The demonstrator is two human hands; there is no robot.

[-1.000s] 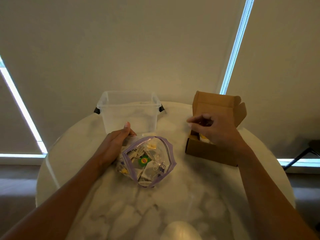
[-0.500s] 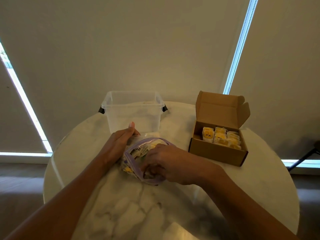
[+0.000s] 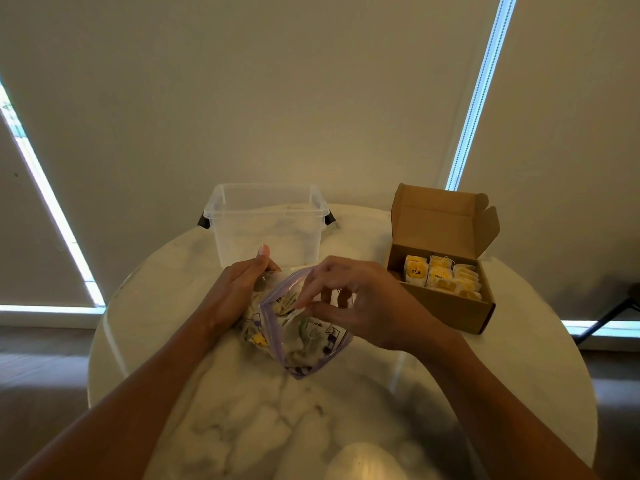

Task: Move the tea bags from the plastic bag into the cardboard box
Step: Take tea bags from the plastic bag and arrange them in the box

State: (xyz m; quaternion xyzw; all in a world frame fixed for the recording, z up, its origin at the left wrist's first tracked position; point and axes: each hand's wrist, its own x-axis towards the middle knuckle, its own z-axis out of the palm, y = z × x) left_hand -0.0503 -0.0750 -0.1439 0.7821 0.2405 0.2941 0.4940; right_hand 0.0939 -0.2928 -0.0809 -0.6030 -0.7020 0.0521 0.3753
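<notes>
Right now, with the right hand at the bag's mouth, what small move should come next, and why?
Probably lift the right hand toward the cardboard box: its fingers seem to pinch a tea bag at the mouth of the plastic bag, the left hand grips it, and the box stands open, partly filled.

Right hand point(image 3: 360, 303) went from cardboard box point(image 3: 450, 308) into plastic bag point(image 3: 304, 344) mouth, fingers curled.

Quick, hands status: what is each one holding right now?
Left hand: gripping the plastic bag at its left side.
Right hand: fingers pinched at the bag's mouth, apparently on a tea bag.
</notes>
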